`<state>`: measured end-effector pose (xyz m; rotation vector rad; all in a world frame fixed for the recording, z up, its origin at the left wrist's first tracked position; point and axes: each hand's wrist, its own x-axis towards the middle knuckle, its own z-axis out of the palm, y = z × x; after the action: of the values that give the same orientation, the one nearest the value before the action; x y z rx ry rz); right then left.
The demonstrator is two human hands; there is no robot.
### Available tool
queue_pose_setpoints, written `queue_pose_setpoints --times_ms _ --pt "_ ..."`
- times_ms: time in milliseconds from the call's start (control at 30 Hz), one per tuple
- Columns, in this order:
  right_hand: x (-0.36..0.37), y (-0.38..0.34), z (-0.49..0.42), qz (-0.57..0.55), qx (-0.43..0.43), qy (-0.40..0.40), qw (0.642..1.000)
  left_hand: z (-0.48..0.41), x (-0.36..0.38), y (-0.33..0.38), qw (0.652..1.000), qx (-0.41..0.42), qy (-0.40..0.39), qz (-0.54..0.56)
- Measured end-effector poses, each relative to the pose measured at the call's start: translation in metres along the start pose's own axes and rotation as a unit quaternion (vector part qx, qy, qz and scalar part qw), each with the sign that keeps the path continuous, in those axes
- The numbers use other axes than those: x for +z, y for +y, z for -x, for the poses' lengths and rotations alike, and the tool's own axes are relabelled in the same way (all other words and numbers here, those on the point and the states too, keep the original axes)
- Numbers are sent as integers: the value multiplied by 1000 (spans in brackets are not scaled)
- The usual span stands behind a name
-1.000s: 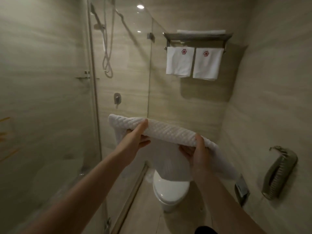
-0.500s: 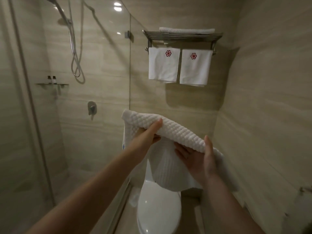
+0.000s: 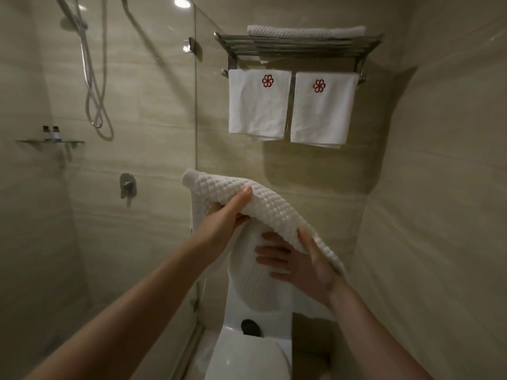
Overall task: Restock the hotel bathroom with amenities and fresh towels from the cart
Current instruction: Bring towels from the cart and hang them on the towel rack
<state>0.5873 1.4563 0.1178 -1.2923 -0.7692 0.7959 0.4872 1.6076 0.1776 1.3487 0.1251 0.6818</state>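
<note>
1. White waffle-weave towel [image 3: 270,207], thick and folded, is held out above the toilet [image 3: 247,349], below the steel rack [image 3: 299,46].
2. Left hand [image 3: 223,218] grips its upper fold, thumb on top, arm stretched forward.
3. Right hand [image 3: 299,260] clasps the lower end, thumb over the edge, fingers spread beneath.
4. Two smooth white towels [image 3: 259,105] hang from the rack's rail; another, apparently waffle-textured, lies on top.

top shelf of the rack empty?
No, a folded white towel already lies on top of the rack, above the two hanging logo towels.
</note>
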Motion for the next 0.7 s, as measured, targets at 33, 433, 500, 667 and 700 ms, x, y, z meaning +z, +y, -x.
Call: queue_pose_setpoints --times_ms 33,433,500,667,700 --pt "-7 2 -11 6 0 2 1000 -12 3 -5 1000 5 -2 -6" --pt "-89 -49 -159 137 -104 161 972 -181 -4 -10 994 85 -64 -39" --pt "-100 -60 -181 161 -134 181 961 -209 -2 -4 989 114 -72 -62" --pt "-114 -103 -219 216 -174 223 934 -271 4 11 968 203 -98 -112" --pt "-114 -115 -225 219 -183 226 931 -281 5 17 962 226 -101 -119"
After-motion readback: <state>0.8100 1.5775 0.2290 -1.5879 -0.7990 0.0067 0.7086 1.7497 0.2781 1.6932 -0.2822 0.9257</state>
